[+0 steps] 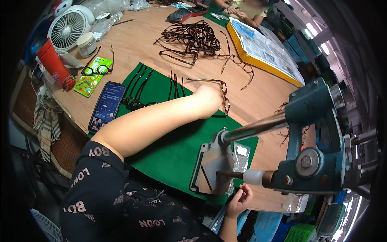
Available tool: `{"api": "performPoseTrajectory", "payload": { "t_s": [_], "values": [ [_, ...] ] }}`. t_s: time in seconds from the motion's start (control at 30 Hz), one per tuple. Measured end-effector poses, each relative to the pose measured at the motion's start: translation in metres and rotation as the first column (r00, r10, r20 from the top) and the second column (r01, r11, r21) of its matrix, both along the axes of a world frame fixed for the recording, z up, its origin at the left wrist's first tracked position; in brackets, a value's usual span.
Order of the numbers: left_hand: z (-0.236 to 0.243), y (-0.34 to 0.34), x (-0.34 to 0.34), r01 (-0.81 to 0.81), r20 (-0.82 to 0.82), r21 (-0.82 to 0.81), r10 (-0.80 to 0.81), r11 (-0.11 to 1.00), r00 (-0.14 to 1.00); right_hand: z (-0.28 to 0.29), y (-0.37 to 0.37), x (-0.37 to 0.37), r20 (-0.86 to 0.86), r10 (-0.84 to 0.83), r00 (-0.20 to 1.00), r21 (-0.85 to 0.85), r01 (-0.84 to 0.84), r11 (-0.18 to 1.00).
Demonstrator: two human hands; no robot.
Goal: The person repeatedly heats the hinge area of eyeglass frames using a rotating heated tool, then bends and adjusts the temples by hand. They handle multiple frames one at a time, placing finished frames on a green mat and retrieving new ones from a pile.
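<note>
My left hand (208,101) reaches across the green mat (161,141) and closes on a tortoiseshell eyeglass frame (225,97) at the mat's far right edge. Its fingers are mostly hidden behind the back of the hand. Left of that hand, several dark eyeglass frames (135,103) lie on the mat with their temples pointing away from me. My right hand (239,200) is low at the table's near edge, fingers loosely curled and apart, with nothing visible in them. Just above it is the metal base plate (213,173) of a green hand press (308,153).
A tangled pile of tortoiseshell frames (193,38) lies at the back, beside a newspaper-lined yellow tray (262,66). To the left are a phone (107,107), a red bottle (52,62), a jar (86,44) and a white fan (69,27). Another person's hands (236,12) are at the far side.
</note>
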State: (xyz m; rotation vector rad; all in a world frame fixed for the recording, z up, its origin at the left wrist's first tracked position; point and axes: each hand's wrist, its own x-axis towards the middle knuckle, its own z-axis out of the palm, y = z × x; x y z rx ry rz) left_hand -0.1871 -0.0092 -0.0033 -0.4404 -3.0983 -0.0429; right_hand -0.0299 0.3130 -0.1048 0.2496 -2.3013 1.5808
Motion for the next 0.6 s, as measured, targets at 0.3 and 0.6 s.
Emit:
{"api": "performPoseTrajectory", "payload": {
  "t_s": [0.3, 0.6],
  "values": [
    [-0.064, 0.051, -0.04, -0.094, -0.14, 0.261, 0.134, 0.961, 0.981, 0.001, -0.001, -0.005, -0.047, -0.015, 0.999, -0.03, 0.014, 0.999],
    [0.067, 0.008, 0.07, -0.058, 0.058, 0.992, -0.005, -0.114, 0.998, 0.034, 0.03, 0.003, 0.355, 0.201, 0.913, -0.006, -0.213, 0.977]
  ]
}}
